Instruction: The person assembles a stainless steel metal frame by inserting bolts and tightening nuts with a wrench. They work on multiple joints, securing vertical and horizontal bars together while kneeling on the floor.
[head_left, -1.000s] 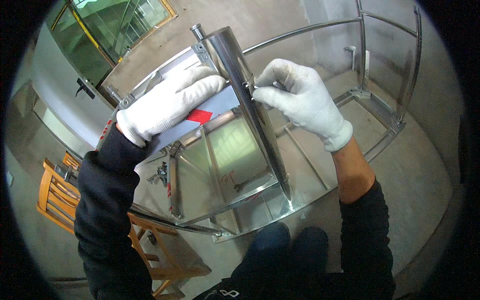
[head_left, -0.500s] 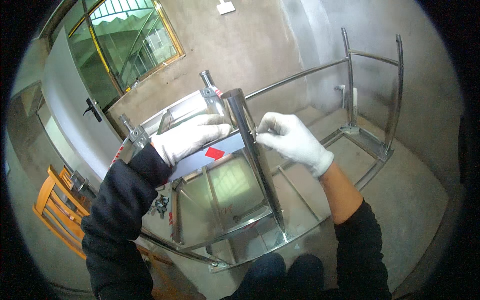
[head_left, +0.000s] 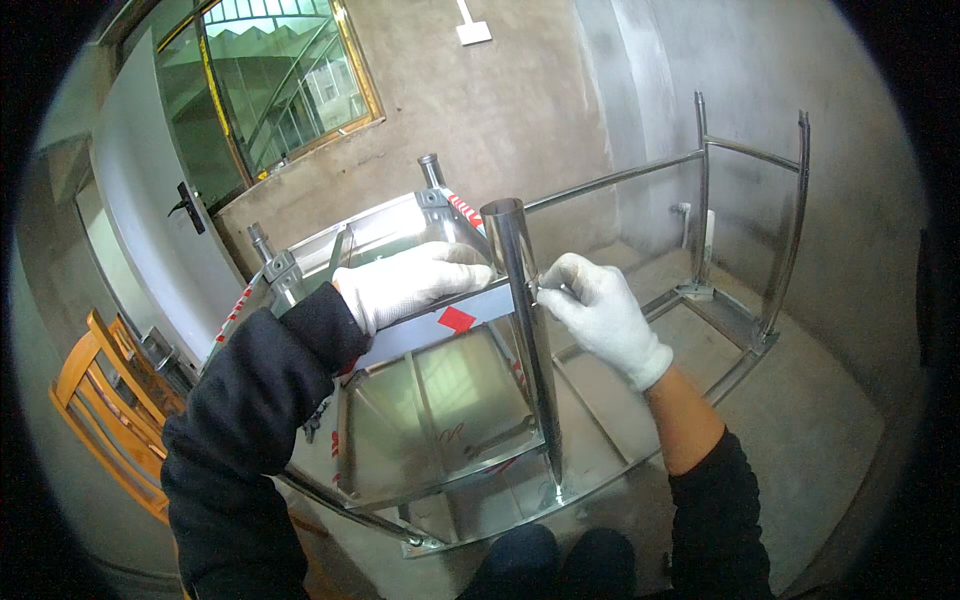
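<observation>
My left hand [head_left: 418, 284], in a white knit glove, grips the top edge of a flat metal crosspiece [head_left: 405, 340] that has a red diamond sticker [head_left: 457, 319]. The crosspiece meets a shiny upright metal tube [head_left: 527, 330], which is hollow at the top. On the tube's right side my gloved right hand [head_left: 598, 312] is closed in a pinch, its fingertips against the metal where the crosspiece joins. Something small shows at those fingertips, too small to name. Both parts belong to a metal frame with a glossy panel [head_left: 440, 400] low inside it.
A second curved metal frame [head_left: 703, 185] extends to the right toward the wall. Beyond my left hand stand short posts with clamp-like brackets [head_left: 283, 272]. A wooden chair [head_left: 105, 400] is at the left, near a white door [head_left: 140, 180]. My knees [head_left: 560, 565] are close to the frame's lower rail.
My view has tilted and shifted a little, so the tube and both hands appear further right and lower. Each hand keeps its place on the metal frame.
</observation>
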